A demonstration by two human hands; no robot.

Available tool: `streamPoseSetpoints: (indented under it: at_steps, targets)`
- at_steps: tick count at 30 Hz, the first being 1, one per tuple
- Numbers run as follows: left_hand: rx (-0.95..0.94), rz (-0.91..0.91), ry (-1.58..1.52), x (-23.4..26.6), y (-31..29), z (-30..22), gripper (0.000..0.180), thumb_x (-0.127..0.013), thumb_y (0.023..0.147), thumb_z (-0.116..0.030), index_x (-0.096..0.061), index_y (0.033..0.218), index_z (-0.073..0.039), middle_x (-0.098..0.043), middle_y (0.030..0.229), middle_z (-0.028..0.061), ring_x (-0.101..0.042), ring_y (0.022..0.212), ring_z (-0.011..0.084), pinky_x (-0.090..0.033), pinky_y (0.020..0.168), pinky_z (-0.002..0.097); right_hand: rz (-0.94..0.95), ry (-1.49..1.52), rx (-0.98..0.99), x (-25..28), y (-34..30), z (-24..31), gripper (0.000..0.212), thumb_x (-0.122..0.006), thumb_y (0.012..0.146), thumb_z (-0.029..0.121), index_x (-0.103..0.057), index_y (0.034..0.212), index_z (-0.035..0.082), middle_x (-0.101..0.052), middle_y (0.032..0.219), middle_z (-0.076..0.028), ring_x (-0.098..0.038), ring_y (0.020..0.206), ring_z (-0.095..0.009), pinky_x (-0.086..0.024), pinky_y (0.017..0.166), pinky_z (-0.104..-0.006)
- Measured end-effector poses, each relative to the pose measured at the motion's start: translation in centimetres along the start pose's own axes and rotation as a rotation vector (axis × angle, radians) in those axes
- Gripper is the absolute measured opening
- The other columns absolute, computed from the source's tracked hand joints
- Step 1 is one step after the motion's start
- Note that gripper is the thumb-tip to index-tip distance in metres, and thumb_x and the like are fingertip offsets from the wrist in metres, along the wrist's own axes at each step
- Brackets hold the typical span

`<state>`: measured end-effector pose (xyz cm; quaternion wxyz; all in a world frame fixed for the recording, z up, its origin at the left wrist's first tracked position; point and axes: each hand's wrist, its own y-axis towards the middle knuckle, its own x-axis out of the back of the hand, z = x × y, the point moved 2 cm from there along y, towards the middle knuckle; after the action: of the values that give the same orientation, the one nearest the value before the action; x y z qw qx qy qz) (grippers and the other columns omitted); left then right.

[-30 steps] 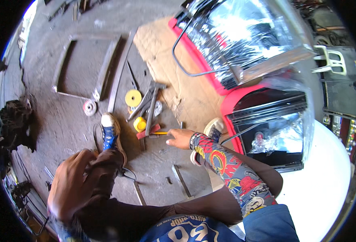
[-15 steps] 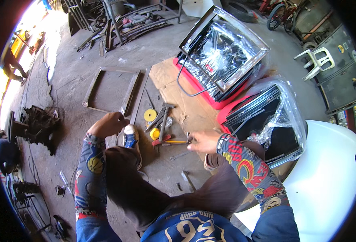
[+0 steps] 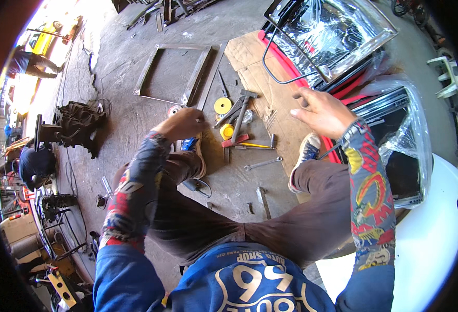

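Observation:
My left hand (image 3: 183,125) hangs above my left shoe with its fingers curled in. A small round red-and-white thing (image 3: 174,110) shows at its far edge; whether the hand holds it I cannot make out. To the right, my right hand (image 3: 323,110) is held over the cardboard (image 3: 249,62), thumb and fingers apart and nothing in them. Between the hands lie a hammer (image 3: 243,115), a yellow tape measure (image 3: 227,131), a yellow disc (image 3: 222,106), a red-handled tool (image 3: 235,140) and a yellow pencil (image 3: 255,145). Nearer my legs is a wrench (image 3: 263,164).
A rectangular metal frame (image 3: 195,78) lies on the floor ahead. Plastic-wrapped panels (image 3: 333,36) with red edges stand at the right, near a white curved panel (image 3: 426,239). At the left sits a dark greasy machine part (image 3: 78,127). Another person (image 3: 34,63) is at the far left.
The view has shifted, so the floor things appear lower and further right. My right hand has lifted away from beside the pencil, out over the cardboard. My left hand has moved toward my left shoe.

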<state>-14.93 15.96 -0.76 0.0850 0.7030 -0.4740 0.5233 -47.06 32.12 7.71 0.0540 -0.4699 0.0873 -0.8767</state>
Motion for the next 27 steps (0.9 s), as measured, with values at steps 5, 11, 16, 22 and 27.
streamPoseSetpoints:
  at_steps: [5,11,16,22,27]
  targets:
    - [0.170,0.030,-0.104,-11.4,11.0,1.3,0.035,-0.060,0.084,-0.033,-0.071,0.089,0.000,-0.069,0.086,0.0239,-0.069,0.081,0.0399,-0.054,0.074,0.0479,0.095,-0.073,-0.082,-0.7,-1.1,-0.8,0.048,-0.066,0.087,0.029,-0.055,0.123,-0.001,-0.065,0.103,-0.025,-0.063,0.100,-0.039,-0.050,0.087,-0.0448]
    - [0.578,-0.229,-0.250,-25.5,15.2,2.1,0.035,-0.064,0.077,-0.023,-0.060,0.106,-0.003,-0.065,0.100,0.0219,-0.065,0.093,0.0445,-0.052,0.081,0.0508,0.119,-0.016,-0.194,-0.4,-2.3,-2.3,0.047,-0.065,0.087,0.030,-0.054,0.120,-0.002,-0.063,0.107,-0.027,-0.061,0.101,-0.043,-0.049,0.088,-0.0486]
    - [0.581,-0.407,-0.295,-27.7,16.0,2.6,0.044,-0.072,0.072,-0.021,-0.057,0.109,-0.002,-0.057,0.117,0.0244,-0.063,0.099,0.0429,-0.053,0.081,0.0493,0.158,0.040,-0.194,-0.7,-0.5,-1.6,0.046,-0.069,0.084,0.024,-0.055,0.119,-0.003,-0.063,0.106,-0.027,-0.061,0.099,-0.044,-0.049,0.086,-0.0475]
    - [0.579,-0.100,-0.343,-25.3,17.2,3.8,0.035,-0.070,0.070,-0.024,-0.061,0.092,0.001,-0.068,0.093,0.0235,-0.068,0.092,0.0370,-0.054,0.078,0.0449,0.244,-0.029,-0.148,-1.5,2.2,0.6,0.048,-0.068,0.085,0.025,-0.054,0.121,-0.003,-0.063,0.106,-0.025,-0.062,0.098,-0.041,-0.049,0.086,-0.0461]
    - [0.525,-0.226,-0.546,-23.7,13.9,1.2,0.041,-0.067,0.069,-0.029,-0.060,0.093,0.003,-0.066,0.091,0.0265,-0.065,0.090,0.0420,-0.051,0.080,0.0477,0.278,-0.123,-0.105,-2.1,2.8,1.8,0.052,-0.066,0.088,0.028,-0.052,0.126,-0.004,-0.062,0.114,-0.026,-0.062,0.103,-0.040,-0.048,0.090,-0.0443]
